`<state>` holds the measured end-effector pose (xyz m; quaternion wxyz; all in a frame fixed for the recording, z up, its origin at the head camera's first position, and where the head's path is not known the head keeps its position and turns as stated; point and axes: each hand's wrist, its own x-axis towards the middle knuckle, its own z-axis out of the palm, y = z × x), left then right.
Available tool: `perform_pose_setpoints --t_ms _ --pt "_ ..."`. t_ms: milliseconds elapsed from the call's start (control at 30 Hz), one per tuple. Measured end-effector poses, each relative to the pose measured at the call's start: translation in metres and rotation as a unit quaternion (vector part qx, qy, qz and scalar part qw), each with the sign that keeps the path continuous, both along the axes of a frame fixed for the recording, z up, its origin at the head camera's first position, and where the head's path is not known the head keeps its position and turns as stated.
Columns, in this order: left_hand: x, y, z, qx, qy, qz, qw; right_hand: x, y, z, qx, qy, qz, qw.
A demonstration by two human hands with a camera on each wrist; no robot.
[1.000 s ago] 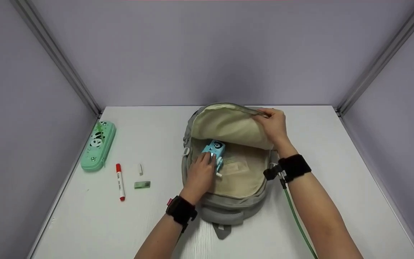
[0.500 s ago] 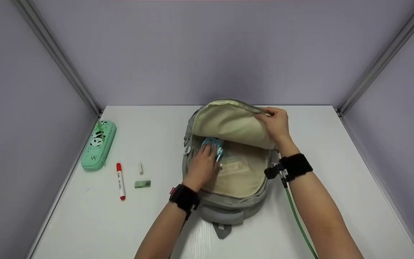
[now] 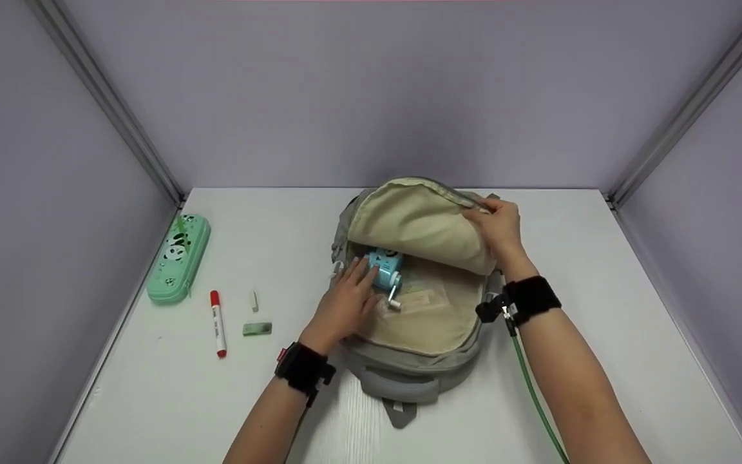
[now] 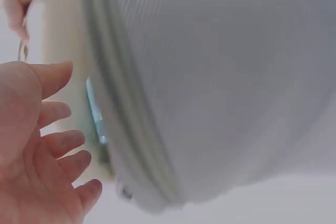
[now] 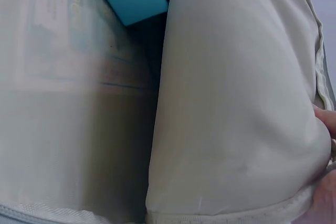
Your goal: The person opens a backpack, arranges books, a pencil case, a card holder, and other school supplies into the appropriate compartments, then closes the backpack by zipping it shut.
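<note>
As the left hand (image 3: 344, 306) draws back, fingers loosely spread, the blue crank-handled sharpener (image 3: 386, 263) lies, seemingly released, inside the backpack (image 3: 435, 332) just beyond those fingertips, while the right hand (image 3: 502, 227) pinches the raised flap (image 3: 416, 225).

Your grey backpack (image 3: 397, 363) lies on the desk (image 3: 120, 386), its carry handle (image 3: 403, 388) toward you, unzipped to show cream lining (image 3: 432, 332). Your right hand (image 3: 501, 225) pinches the edge of its raised flap (image 3: 419, 222). Inside, toward the left, sits a light-blue hand-crank pencil sharpener (image 3: 384, 270), far end partly hidden by the flap, white-knobbed crank (image 3: 393, 294) pointing toward you; your left hand (image 3: 345, 303) spreads just beside it.
</note>
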<state>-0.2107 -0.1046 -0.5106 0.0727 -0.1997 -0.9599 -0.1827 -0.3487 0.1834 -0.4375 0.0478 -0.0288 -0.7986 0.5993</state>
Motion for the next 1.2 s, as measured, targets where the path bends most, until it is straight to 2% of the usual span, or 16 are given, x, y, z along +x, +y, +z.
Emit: perform_pose_setpoints --t_ms 100,233,333,433,600,767,867,967,1100,1200 --pt "0.002 -0.014 0.002 0.024 0.025 0.014 0.9993 0.001 0.001 -0.003 -0.002 -0.011 0.002 1.000" --pt "0.005 -0.037 0.002 0.045 0.056 0.049 0.9963 0.004 0.001 -0.008 0.002 -0.017 0.005 1.000" --pt "0.006 -0.060 0.000 0.046 0.065 0.091 0.9926 0.006 0.002 -0.009 0.010 -0.017 0.007 1.000" --pt "0.004 -0.090 -0.002 0.047 0.062 0.152 0.9853 0.006 0.002 -0.010 0.010 -0.013 0.005 1.000" --pt "0.001 -0.148 -0.009 0.054 0.039 0.253 0.9652 0.006 0.003 -0.011 0.011 -0.019 0.002 1.000" --pt "0.005 -0.190 -0.017 0.041 0.018 0.324 0.9449 0.007 0.004 -0.011 0.019 -0.020 -0.004 1.000" --pt "0.010 -0.206 -0.020 0.035 0.018 0.350 0.9361 0.007 0.004 -0.011 0.027 -0.017 -0.002 1.000" --pt "0.015 -0.218 -0.024 0.034 0.003 0.372 0.9275 0.008 0.003 -0.011 0.028 -0.013 0.001 1.000" --pt "0.021 -0.231 -0.030 0.032 -0.042 0.400 0.9149 0.010 0.002 -0.010 0.027 -0.010 0.010 1.000" --pt "0.024 -0.240 -0.031 0.033 -0.079 0.409 0.9086 0.011 0.000 -0.010 0.027 -0.007 0.020 0.999"
